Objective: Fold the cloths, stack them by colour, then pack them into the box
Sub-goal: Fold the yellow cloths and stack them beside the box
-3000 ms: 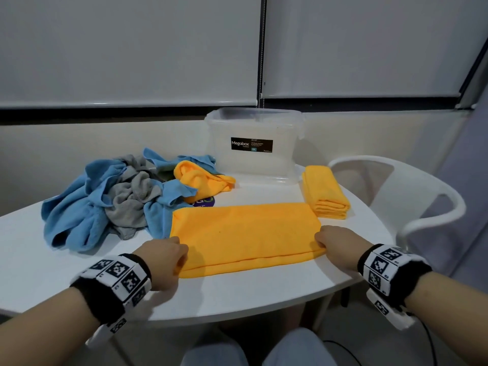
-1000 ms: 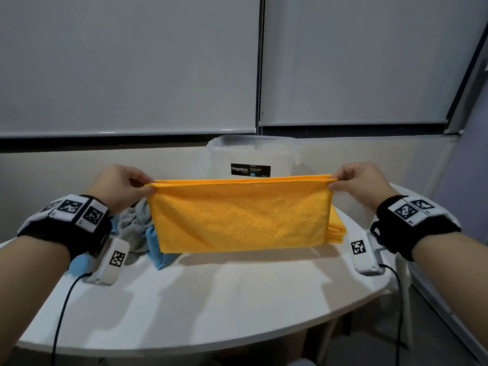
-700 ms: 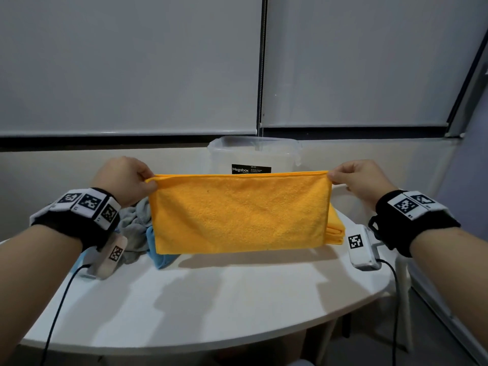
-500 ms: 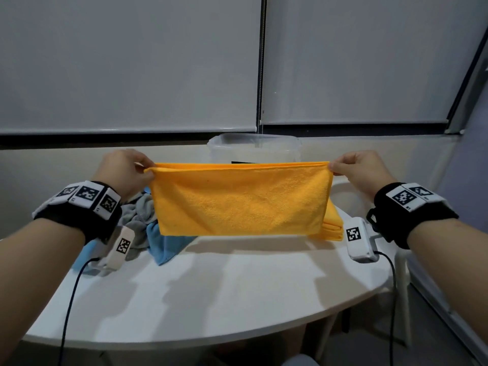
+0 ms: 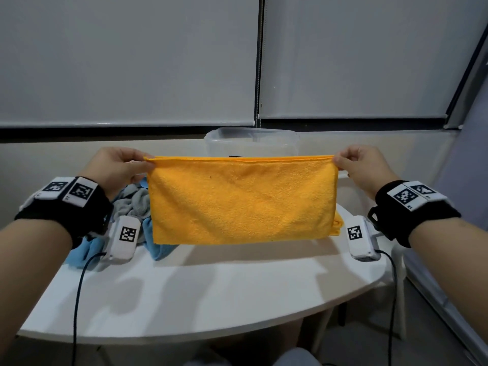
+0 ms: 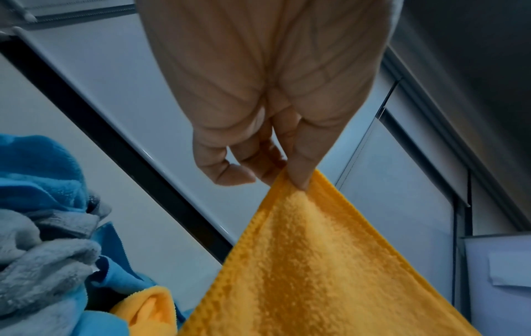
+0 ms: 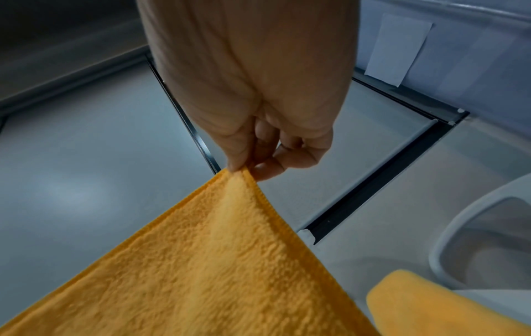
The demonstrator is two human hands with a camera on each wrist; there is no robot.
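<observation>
An orange cloth [image 5: 243, 202], folded in half, hangs stretched in the air above the white table [image 5: 211, 294]. My left hand [image 5: 124, 167] pinches its top left corner [image 6: 298, 181] between thumb and fingers. At the other end my right hand [image 5: 356, 165] pinches the top right corner [image 7: 238, 170]. The clear plastic box [image 5: 250, 141] stands behind the cloth, mostly hidden by it. A folded orange cloth [image 7: 431, 307] lies on the table to the right, and only its edge [image 5: 339, 225] shows in the head view.
A heap of blue and grey cloths [image 5: 137, 207] lies at the left, with one crumpled orange cloth [image 6: 149, 311] in it. A white chair [image 7: 474, 238] stands right of the table. Cables hang from both wrist cameras.
Three seconds ago the cloth lay flat on the table under both hands. It has been lifted by its top corners and rose a little more over the last second.
</observation>
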